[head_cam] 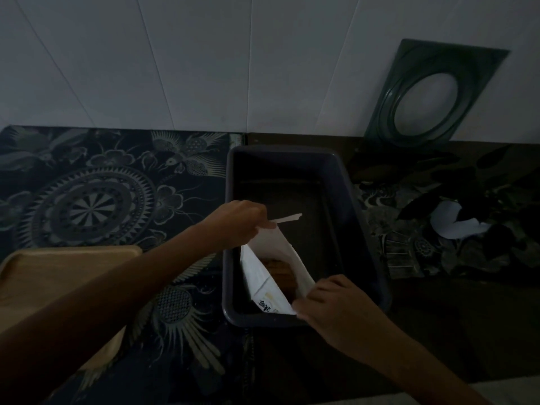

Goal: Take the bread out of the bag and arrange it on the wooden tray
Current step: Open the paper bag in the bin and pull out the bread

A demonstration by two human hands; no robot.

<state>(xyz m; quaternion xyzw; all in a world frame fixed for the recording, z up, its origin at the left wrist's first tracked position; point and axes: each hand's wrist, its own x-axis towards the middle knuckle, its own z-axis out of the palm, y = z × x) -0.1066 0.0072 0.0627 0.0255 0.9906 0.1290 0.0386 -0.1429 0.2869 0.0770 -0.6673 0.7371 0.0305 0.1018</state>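
— Where's the bread (279, 274)?

— Still inside the white paper bag (273, 267), a brown shape showing through the open mouth. The bag stands in the near end of a dark plastic bin (344, 200), leaning toward its left wall.

— And the hands?

— The left hand (239, 222) is closed in a pinch on the bag's far top edge, pulling it up, with a torn strip of paper sticking out to the right of the fingers. The right hand (330, 305) has its fingers curled around the bag's near right corner, at the bin's near rim.

— The wooden tray (58, 276)?

— Near left on the patterned cloth (102, 185), partly hidden under the left forearm.

— Anything else?

— A dark green panel with an oval hole (432, 95) leans against the far wall on the right, and crumpled white paper (455, 225) lies to the right of the bin. The light is dim.
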